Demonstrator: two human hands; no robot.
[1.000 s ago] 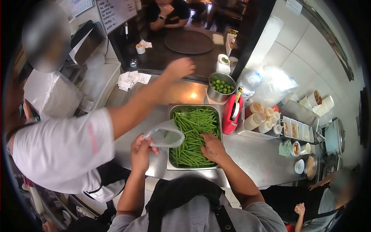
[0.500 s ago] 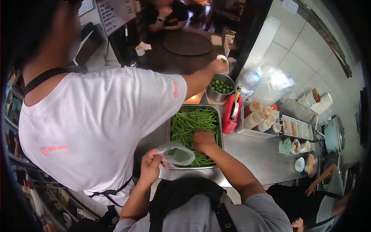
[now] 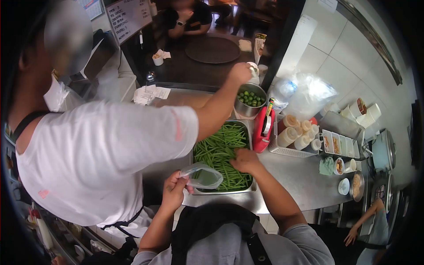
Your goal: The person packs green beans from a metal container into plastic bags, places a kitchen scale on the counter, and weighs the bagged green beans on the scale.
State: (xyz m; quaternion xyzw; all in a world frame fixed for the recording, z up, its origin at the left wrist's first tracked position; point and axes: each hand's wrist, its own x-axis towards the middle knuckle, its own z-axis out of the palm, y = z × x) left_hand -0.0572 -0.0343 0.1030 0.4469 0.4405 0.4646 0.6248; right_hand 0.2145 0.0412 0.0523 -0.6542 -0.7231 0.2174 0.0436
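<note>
A metal tray (image 3: pixel 255 183) full of long green beans (image 3: pixel 221 143) sits on the counter in front of me. My left hand (image 3: pixel 175 185) is closed on the rim of a clear plastic bag (image 3: pixel 207 177), which hangs with its mouth open over the tray's near left corner. On the right side of the tray, my right hand (image 3: pixel 246 161) has its fingers curled into the green beans. How many it grips is hidden beneath the hand.
A co-worker in a white shirt (image 3: pixel 101 150) leans in from the left, one hand (image 3: pixel 242 73) holding a small white cup above a pot of green limes (image 3: pixel 251 99). Right of the tray stand a red tape dispenser (image 3: pixel 263 132) and a basket of squeeze bottles (image 3: pixel 289 152).
My right hand has shifted right across the green beans. The co-worker's body and arm have moved left, uncovering paper slips on the counter. My left hand and the bag have barely moved.
</note>
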